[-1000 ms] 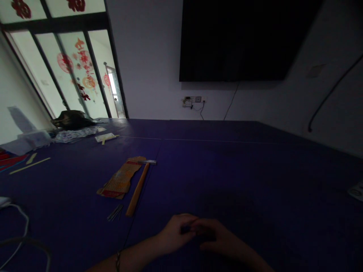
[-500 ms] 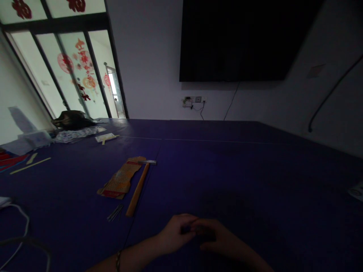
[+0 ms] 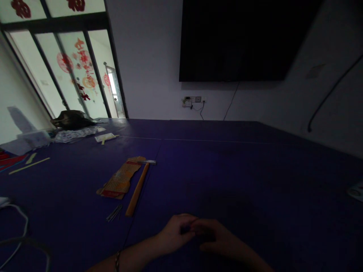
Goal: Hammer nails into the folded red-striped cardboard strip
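My left hand (image 3: 176, 231) rests low over the purple tabletop (image 3: 227, 170), its fingers loosely curved and its thumb apart from them. Meeting it at the fingertips is my right hand (image 3: 219, 238), also curved with a gap under the fingers. No object shows in either hand, though the dim light hides the detail where they touch. Left of them lies a hammer (image 3: 138, 189) with a wooden handle, its metal head pointing away from me. Several nails (image 3: 114, 213) are bunched beside the handle's end. A torn piece of cardboard (image 3: 120, 177) lies just left of the hammer.
White cables (image 3: 25, 223) loop at the near left. Yellowish strips (image 3: 30, 166), a flat white packet (image 3: 105, 137), crumpled plastic (image 3: 75, 134) and a dark bag (image 3: 72, 119) sit along the left side. At the right edge is a partly visible object (image 3: 356, 192). A large screen (image 3: 241, 41) hangs on the wall.
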A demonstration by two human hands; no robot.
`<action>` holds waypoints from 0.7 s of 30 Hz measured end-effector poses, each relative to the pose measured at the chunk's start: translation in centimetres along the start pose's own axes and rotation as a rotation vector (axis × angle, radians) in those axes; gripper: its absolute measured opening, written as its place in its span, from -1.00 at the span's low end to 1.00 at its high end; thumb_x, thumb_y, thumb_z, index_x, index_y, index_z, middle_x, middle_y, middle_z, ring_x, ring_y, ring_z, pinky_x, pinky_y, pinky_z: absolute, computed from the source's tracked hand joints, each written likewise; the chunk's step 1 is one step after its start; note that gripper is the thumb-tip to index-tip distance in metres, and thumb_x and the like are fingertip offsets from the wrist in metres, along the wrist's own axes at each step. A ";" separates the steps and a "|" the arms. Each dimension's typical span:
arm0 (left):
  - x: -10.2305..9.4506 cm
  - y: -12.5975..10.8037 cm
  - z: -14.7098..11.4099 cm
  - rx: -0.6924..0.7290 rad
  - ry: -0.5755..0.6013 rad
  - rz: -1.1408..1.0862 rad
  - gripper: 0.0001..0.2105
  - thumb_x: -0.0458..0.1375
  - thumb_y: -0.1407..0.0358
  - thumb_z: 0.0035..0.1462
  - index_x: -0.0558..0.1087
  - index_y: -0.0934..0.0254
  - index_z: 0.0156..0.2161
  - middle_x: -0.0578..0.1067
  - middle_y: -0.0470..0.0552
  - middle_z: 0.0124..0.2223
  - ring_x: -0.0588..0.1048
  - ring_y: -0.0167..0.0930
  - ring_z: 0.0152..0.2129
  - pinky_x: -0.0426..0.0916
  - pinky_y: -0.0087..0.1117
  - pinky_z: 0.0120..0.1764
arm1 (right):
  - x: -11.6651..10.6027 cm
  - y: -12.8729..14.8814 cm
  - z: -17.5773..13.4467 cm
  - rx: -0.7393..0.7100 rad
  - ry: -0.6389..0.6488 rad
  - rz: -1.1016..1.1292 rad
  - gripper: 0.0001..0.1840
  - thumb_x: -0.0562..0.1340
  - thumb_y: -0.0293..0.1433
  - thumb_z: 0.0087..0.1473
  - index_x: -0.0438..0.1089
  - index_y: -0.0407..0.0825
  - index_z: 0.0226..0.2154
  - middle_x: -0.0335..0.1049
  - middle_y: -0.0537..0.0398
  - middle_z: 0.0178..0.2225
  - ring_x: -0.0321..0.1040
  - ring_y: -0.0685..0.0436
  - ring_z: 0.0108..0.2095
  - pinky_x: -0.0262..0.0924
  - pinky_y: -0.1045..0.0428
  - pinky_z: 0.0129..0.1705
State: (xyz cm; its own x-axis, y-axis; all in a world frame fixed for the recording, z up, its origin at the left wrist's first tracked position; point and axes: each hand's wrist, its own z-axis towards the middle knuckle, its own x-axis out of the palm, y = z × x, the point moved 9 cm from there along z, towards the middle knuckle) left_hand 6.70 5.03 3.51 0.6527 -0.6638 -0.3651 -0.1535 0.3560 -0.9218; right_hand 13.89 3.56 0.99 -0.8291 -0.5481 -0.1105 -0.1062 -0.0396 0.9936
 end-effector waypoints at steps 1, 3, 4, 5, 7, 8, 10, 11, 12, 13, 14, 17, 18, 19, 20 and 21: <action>0.0 0.0 0.0 -0.002 -0.005 -0.001 -0.71 0.05 0.51 -0.04 0.40 0.32 -0.16 0.45 0.02 -0.20 0.39 -0.40 -0.24 0.26 -0.40 -0.16 | -0.1 -0.1 0.0 0.003 -0.015 0.001 -0.55 0.33 -0.37 -0.22 0.36 0.01 -0.17 0.37 -0.02 -0.09 0.25 -0.21 -0.03 0.05 -0.16 0.04; -0.1 0.0 0.0 -0.006 -0.007 -0.002 -0.71 0.05 0.51 -0.04 0.40 0.33 -0.15 0.45 0.02 -0.20 0.39 -0.40 -0.24 0.26 -0.40 -0.16 | -0.3 -0.3 -0.1 0.005 -0.032 0.006 -0.53 0.34 -0.37 -0.23 0.35 0.01 -0.16 0.36 -0.02 -0.09 0.25 -0.21 -0.03 0.06 -0.16 0.03; 0.0 0.0 0.0 -0.007 -0.004 -0.001 -0.70 0.05 0.51 -0.04 0.40 0.32 -0.15 0.45 0.03 -0.19 0.39 -0.40 -0.23 0.26 -0.40 -0.16 | -0.3 -0.3 -0.1 0.006 -0.030 0.011 -0.52 0.34 -0.37 -0.24 0.35 0.01 -0.15 0.36 -0.02 -0.08 0.25 -0.21 -0.03 0.07 -0.16 0.03; 0.0 0.1 0.0 -0.006 0.002 0.000 -0.70 0.05 0.51 -0.04 0.40 0.32 -0.15 0.45 0.02 -0.19 0.39 -0.40 -0.23 0.26 -0.39 -0.15 | -0.2 -0.3 -0.1 0.006 -0.024 0.018 -0.52 0.34 -0.37 -0.23 0.34 0.02 -0.15 0.35 -0.01 -0.08 0.25 -0.21 -0.03 0.07 -0.16 0.03; 0.1 0.1 0.0 0.000 0.012 -0.007 -0.70 0.05 0.50 -0.03 0.40 0.30 -0.14 0.45 0.02 -0.17 0.38 -0.39 -0.22 0.25 -0.38 -0.14 | 0.0 -0.2 -0.1 0.014 -0.006 0.015 -0.54 0.33 -0.35 -0.22 0.35 0.03 -0.16 0.36 0.00 -0.08 0.25 -0.21 -0.03 0.05 -0.16 0.04; 0.1 0.1 0.0 0.002 0.015 -0.013 -0.70 0.05 0.50 -0.03 0.39 0.30 -0.14 0.44 0.02 -0.17 0.38 -0.39 -0.21 0.25 -0.38 -0.14 | 0.0 -0.2 -0.1 0.019 -0.005 0.007 -0.54 0.33 -0.34 -0.22 0.35 0.03 -0.16 0.36 0.00 -0.09 0.25 -0.21 -0.03 0.04 -0.17 0.05; 0.1 0.2 0.0 0.001 0.016 -0.017 -0.71 0.05 0.49 -0.03 0.39 0.29 -0.14 0.44 0.01 -0.18 0.38 -0.40 -0.22 0.25 -0.38 -0.14 | -0.1 -0.3 -0.1 0.025 -0.014 -0.007 -0.54 0.33 -0.33 -0.22 0.35 0.03 -0.16 0.37 0.00 -0.10 0.25 -0.21 -0.03 0.04 -0.17 0.05; 0.1 0.3 0.0 -0.003 0.016 -0.012 -0.71 0.05 0.49 -0.03 0.39 0.29 -0.15 0.44 0.01 -0.19 0.38 -0.40 -0.22 0.25 -0.38 -0.14 | -0.2 -0.3 -0.1 0.025 -0.023 -0.009 -0.53 0.33 -0.33 -0.23 0.35 0.02 -0.16 0.37 0.00 -0.10 0.25 -0.21 -0.04 0.04 -0.18 0.05; 0.1 0.4 0.0 -0.008 0.014 -0.007 -0.72 0.05 0.49 -0.03 0.40 0.29 -0.15 0.44 0.01 -0.19 0.38 -0.40 -0.23 0.25 -0.39 -0.15 | -0.2 -0.4 -0.1 0.025 -0.029 -0.008 -0.51 0.34 -0.32 -0.24 0.35 0.01 -0.15 0.37 -0.01 -0.10 0.25 -0.22 -0.04 0.05 -0.18 0.04; 0.1 0.4 0.0 -0.013 0.010 -0.002 -0.73 0.05 0.49 -0.03 0.40 0.29 -0.16 0.44 0.01 -0.20 0.38 -0.40 -0.24 0.25 -0.39 -0.15 | -0.3 -0.4 -0.1 0.023 -0.032 -0.004 -0.50 0.34 -0.32 -0.24 0.34 0.01 -0.14 0.36 -0.02 -0.09 0.25 -0.22 -0.03 0.05 -0.18 0.04; 0.1 0.5 0.0 -0.018 0.008 0.000 -0.73 0.05 0.49 -0.03 0.40 0.29 -0.17 0.44 0.00 -0.21 0.38 -0.40 -0.24 0.26 -0.39 -0.15 | -0.2 -0.4 0.0 0.021 -0.030 -0.003 -0.49 0.34 -0.32 -0.24 0.34 0.02 -0.14 0.35 -0.02 -0.08 0.25 -0.22 -0.03 0.04 -0.18 0.05; 0.1 0.4 0.0 -0.024 0.011 -0.005 -0.72 0.05 0.51 -0.04 0.40 0.30 -0.16 0.44 0.01 -0.19 0.38 -0.40 -0.24 0.25 -0.39 -0.15 | -0.1 -0.4 0.0 0.023 -0.016 -0.014 -0.51 0.34 -0.32 -0.23 0.34 0.03 -0.14 0.34 -0.03 -0.07 0.24 -0.22 -0.02 0.02 -0.19 0.06; 0.1 0.4 0.0 -0.021 0.017 -0.004 -0.71 0.05 0.51 -0.04 0.40 0.30 -0.16 0.44 0.01 -0.19 0.38 -0.40 -0.23 0.25 -0.39 -0.15 | -0.1 -0.4 0.0 0.022 -0.019 -0.017 -0.51 0.34 -0.32 -0.23 0.34 0.02 -0.14 0.34 -0.03 -0.07 0.24 -0.22 -0.02 0.01 -0.19 0.06; 0.1 0.3 0.0 -0.016 0.020 -0.002 -0.71 0.05 0.51 -0.04 0.40 0.30 -0.15 0.44 0.01 -0.19 0.38 -0.39 -0.23 0.25 -0.38 -0.14 | -0.2 -0.3 0.0 0.025 -0.022 -0.019 -0.50 0.33 -0.31 -0.22 0.33 0.02 -0.13 0.34 -0.03 -0.07 0.24 -0.22 -0.02 0.00 -0.19 0.07; 0.1 0.2 0.0 -0.009 0.018 -0.001 -0.70 0.05 0.50 -0.03 0.39 0.30 -0.15 0.44 0.02 -0.18 0.38 -0.39 -0.22 0.24 -0.38 -0.14 | -0.2 -0.3 -0.1 0.030 -0.022 -0.020 -0.50 0.33 -0.30 -0.22 0.33 0.02 -0.13 0.34 -0.03 -0.07 0.24 -0.22 -0.02 0.00 -0.19 0.07; 0.1 0.1 0.0 -0.001 0.014 0.000 -0.71 0.05 0.50 -0.03 0.40 0.30 -0.14 0.44 0.02 -0.18 0.38 -0.38 -0.22 0.24 -0.37 -0.14 | -0.1 -0.4 -0.1 0.035 -0.019 -0.020 -0.50 0.33 -0.29 -0.22 0.33 0.02 -0.14 0.34 -0.03 -0.07 0.23 -0.22 -0.02 -0.01 -0.20 0.07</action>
State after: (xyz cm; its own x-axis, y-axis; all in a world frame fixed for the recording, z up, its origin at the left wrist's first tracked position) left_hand 6.72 5.00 3.40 0.6420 -0.6733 -0.3667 -0.1539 0.3553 -0.9220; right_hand 14.08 3.56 0.65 -0.8370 -0.5313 -0.1306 -0.1414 -0.0205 0.9897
